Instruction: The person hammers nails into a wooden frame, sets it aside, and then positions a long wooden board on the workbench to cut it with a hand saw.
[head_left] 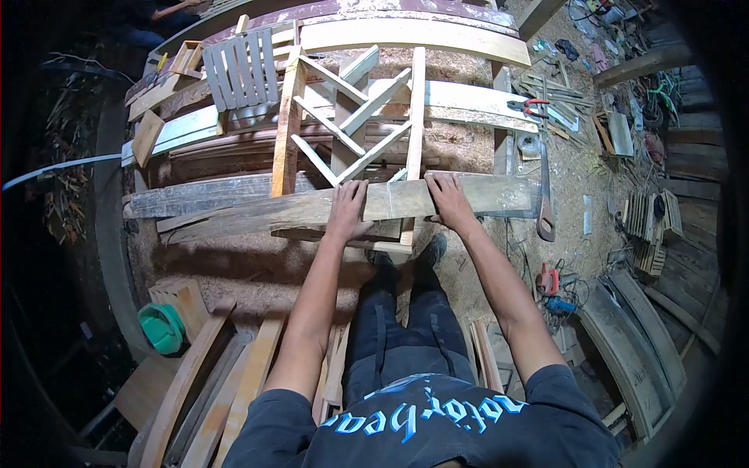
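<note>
A long weathered board [296, 210] lies crosswise in front of me, over the near end of a wooden frame. My left hand [348, 212] grips it left of the middle, fingers curled over its far edge. On the right part of the same board, my right hand [451, 204] holds it in a similar way. Beneath and beyond the board is the wooden frame [417, 109], two long rails with slanted slats [377, 152] in a V pattern between them. The frame's near end is partly covered by the board.
A handsaw [545, 195] and red-handled pliers [529, 107] lie to the right. A slatted panel [240, 70] rests at the back left. Power tools [548, 279] with cords sit on the shavings-strewn floor, and a green container [161, 327] stands at left. Another person [148, 19] is at the far left.
</note>
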Demonstrator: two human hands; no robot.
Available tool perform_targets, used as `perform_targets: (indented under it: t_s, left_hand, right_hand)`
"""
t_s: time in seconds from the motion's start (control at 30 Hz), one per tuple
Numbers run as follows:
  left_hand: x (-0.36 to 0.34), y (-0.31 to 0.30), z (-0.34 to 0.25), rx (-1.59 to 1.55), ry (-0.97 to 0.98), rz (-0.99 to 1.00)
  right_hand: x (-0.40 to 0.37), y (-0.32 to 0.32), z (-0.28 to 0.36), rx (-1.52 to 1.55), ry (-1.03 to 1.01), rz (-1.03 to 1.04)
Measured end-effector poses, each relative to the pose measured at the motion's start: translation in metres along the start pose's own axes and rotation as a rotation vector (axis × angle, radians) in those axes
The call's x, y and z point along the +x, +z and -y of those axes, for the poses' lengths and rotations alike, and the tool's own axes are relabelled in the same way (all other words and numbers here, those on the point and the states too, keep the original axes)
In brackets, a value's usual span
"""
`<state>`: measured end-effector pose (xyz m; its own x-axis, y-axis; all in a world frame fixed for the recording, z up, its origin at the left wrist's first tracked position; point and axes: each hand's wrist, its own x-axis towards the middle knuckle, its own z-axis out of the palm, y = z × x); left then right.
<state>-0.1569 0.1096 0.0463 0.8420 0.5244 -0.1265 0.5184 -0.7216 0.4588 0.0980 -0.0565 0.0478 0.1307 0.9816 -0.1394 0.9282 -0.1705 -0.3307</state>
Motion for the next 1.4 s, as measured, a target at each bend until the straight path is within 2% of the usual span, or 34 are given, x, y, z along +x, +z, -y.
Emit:
perform_targets:
  t_s: [0.1,0.27,0.37,0.57,0.63,0.7,0.87,0.97,1.07,1.2,1.4]
  left_hand:
    - [0.003,-0.002,-0.011,0.061,-0.059,0.058]
    - [0.007,0.004,-0.007,0.235,0.021,0.025]
    - [0.011,-0.002,-0.009,0.243,0.008,0.085]
    - [0.010,0.010,-0.007,0.255,-0.026,0.047]
    - [0.011,0.009,-0.011,0.272,-0.034,0.039]
    - [0.014,0.006,-0.012,0.234,-0.048,0.121]
    - [0.008,0.019,-0.028,0.212,0.016,0.060]
    - [0.001,0.021,-0.042,0.182,-0.033,0.138]
    - [-0.006,0.029,-0.049,0.188,0.025,0.037]
    - [-0.010,0.034,-0.058,0.237,0.070,0.009]
    - [-0.011,0.023,-0.077,0.169,0.000,0.229]
  right_hand:
    - [-0.002,0.000,0.004,0.004,0.066,0.079]
    - [-0.019,0.016,0.006,0.033,0.060,0.024]
    - [-0.022,0.019,0.007,0.014,0.070,0.013]
    - [-0.017,0.002,0.019,-0.025,0.116,0.115]
    - [-0.017,0.021,0.014,-0.087,0.100,0.069]
    - [-0.020,0.030,0.009,-0.152,0.083,0.022]
    - [-0.043,0.028,0.010,-0.087,0.144,0.051]
    - [-0.058,0.028,0.005,-0.070,0.145,0.012]
    - [-0.070,0.026,0.003,-0.038,0.160,0.013]
    - [-0.084,0.020,0.001,0.005,0.188,0.023]
    - [-0.097,0.015,-0.007,0.059,0.187,0.114]
